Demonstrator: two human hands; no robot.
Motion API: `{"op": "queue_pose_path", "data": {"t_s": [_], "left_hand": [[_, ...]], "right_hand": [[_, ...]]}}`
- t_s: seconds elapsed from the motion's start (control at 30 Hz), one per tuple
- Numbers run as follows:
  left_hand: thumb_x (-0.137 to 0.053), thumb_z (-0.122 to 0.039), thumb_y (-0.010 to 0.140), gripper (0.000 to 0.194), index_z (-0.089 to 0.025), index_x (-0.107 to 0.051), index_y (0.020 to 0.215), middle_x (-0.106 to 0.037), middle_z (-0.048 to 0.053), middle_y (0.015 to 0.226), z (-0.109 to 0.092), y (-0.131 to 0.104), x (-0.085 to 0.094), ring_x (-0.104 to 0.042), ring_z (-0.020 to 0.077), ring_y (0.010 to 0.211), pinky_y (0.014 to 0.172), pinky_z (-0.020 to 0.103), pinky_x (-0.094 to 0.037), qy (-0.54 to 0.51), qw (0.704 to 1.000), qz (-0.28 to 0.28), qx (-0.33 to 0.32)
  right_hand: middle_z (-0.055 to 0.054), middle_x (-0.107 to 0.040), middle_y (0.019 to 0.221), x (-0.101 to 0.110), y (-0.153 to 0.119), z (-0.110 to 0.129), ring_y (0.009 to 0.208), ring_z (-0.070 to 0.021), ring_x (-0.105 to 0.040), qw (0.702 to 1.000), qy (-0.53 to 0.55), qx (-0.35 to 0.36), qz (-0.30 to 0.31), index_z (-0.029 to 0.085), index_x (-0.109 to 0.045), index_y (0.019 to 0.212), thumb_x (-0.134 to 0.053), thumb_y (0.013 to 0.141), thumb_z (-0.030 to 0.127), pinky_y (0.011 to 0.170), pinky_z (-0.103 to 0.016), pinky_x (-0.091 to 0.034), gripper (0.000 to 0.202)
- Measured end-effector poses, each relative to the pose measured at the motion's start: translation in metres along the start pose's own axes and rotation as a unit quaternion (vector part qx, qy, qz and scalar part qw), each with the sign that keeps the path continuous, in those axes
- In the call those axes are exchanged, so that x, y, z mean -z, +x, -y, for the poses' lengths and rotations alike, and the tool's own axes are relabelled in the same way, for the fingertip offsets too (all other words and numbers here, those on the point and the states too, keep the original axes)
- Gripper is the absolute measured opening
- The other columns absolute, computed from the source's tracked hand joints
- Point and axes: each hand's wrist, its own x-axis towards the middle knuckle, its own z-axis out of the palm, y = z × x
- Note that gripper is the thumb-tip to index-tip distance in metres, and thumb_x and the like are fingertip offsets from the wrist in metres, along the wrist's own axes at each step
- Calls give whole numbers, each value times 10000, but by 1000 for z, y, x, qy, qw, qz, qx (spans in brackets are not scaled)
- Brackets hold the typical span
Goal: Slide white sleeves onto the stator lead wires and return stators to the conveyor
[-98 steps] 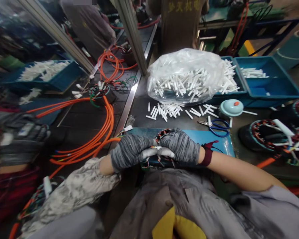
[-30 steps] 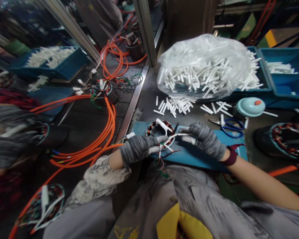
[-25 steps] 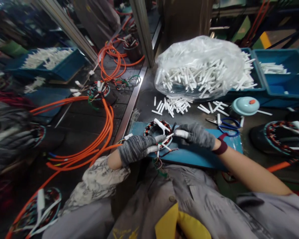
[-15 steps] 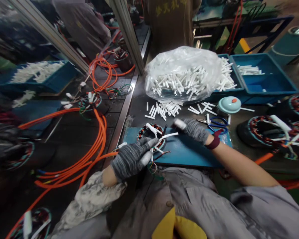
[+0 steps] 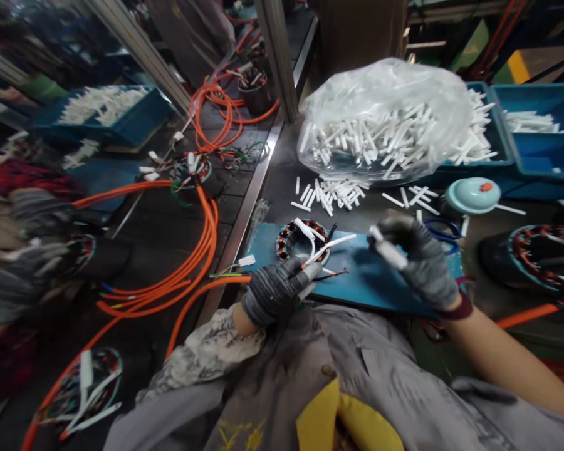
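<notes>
My left hand [image 5: 279, 288], in a grey knit glove, pinches white-sleeved wires [image 5: 331, 245] beside a motor stator [image 5: 286, 243]. The ring-shaped stator, with copper and orange windings, lies on a blue board [image 5: 357, 275]. Bare-ended leads stick out to the right of my left fingers. Over the board's right part, my right hand [image 5: 416, 257] is closed, its thumb wrapped in white. A short white tube [image 5: 376, 233] shows at its fingertips, partly hidden and blurred.
Loose white tubes [image 5: 341, 194] lie behind the board, before a clear bag [image 5: 385, 119] of tubes. Blue scissor handles [image 5: 444, 235] and a turquoise lidded pot [image 5: 472, 195] sit right. Orange cables [image 5: 207, 250] and a co-worker's gloved hands [image 5: 23, 269] are at left.
My right hand has drawn back from near the loose tubes and turned, fingers curled. My left hand stays at the stator's wires. The view has shifted, bringing a co-worker's hands in clearly at left.
</notes>
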Motion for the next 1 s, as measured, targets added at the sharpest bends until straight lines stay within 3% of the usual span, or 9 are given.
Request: {"op": "queue_pose_path", "data": {"t_s": [0.07, 0.13, 0.3, 0.47, 0.67, 0.8, 0.87, 1.0], "left_hand": [[-599, -348, 1004, 246, -239, -728, 1182, -771, 85, 1113, -1, 0, -1, -749, 213, 800, 570, 285, -528, 10, 1000, -4, 0], [-599, -349, 1006, 239, -234, -741, 1161, -774, 85, 1116, -2, 0, 0, -749, 205, 806, 574, 278, -523, 12, 1000, 2, 3], [-559, -373, 1028, 273, -256, -745, 1191, -777, 71, 1120, -1, 0, 0, -750, 193, 823, 575, 264, -520, 15, 1000, 5, 6], [-585, -362, 1019, 266, -256, -756, 1193, -780, 65, 1130, -3, -1, -1, -751, 194, 822, 564, 263, -515, 34, 999, 13, -2], [-612, -352, 1003, 223, -279, -791, 1115, -791, 53, 1091, -10, 1, 0, -736, 182, 770, 546, 272, -483, 71, 997, -9, 3], [-643, -318, 985, 193, -286, -795, 1099, -793, 52, 1056, -13, 2, -2, -744, 185, 790, 577, 273, -493, 84, 996, -22, 2], [-620, -317, 997, 199, -278, -798, 1077, -795, 57, 1027, -13, 2, -3, -738, 183, 759, 556, 276, -472, 87, 996, -36, 0], [-584, -275, 1007, 221, -278, -791, 1086, -794, 62, 1047, -12, -2, -4, -715, 181, 698, 519, 287, -419, 98, 994, -51, -9]], "right_hand": [[-40, -772, 995, 0, -22, 14, 892, -203, -739, 995, 63, 23, 75, 239, -713, 1079, -667, 941, 411, 818, -322, -596, 225], [-24, -783, 967, -2, -31, 19, 892, -185, -743, 990, 90, 24, 103, 244, -751, 1037, -672, 950, 348, 822, -294, -593, 157], [-12, -793, 990, -9, -24, 14, 886, -169, -748, 983, 131, 30, 126, 245, -775, 1077, -698, 936, 298, 828, -274, -602, 169], [-8, -800, 1054, -2, -16, 11, 970, -190, -753, 971, 155, 75, 169, 284, -797, 1106, -728, 927, 284, 899, -293, -606, 192], [-27, -793, 1118, -4, -12, 6, 970, -231, -759, 963, 137, -31, 229, 272, -787, 1176, -738, 915, 424, 906, -340, -608, 307], [-38, -793, 921, -16, -8, 4, 791, -199, -717, 932, 163, -85, 311, 214, -776, 1167, -609, 985, 519, 750, -330, -594, 392], [-43, -779, 903, -21, -8, 9, 792, -188, -699, 930, 159, -56, 327, 203, -775, 1122, -524, 1027, 522, 764, -329, -578, 417], [-81, -784, 1019, -21, -8, 21, 914, -222, -713, 963, 39, 50, 264, 207, -776, 1124, -535, 1011, 518, 870, -366, -555, 409]]}}
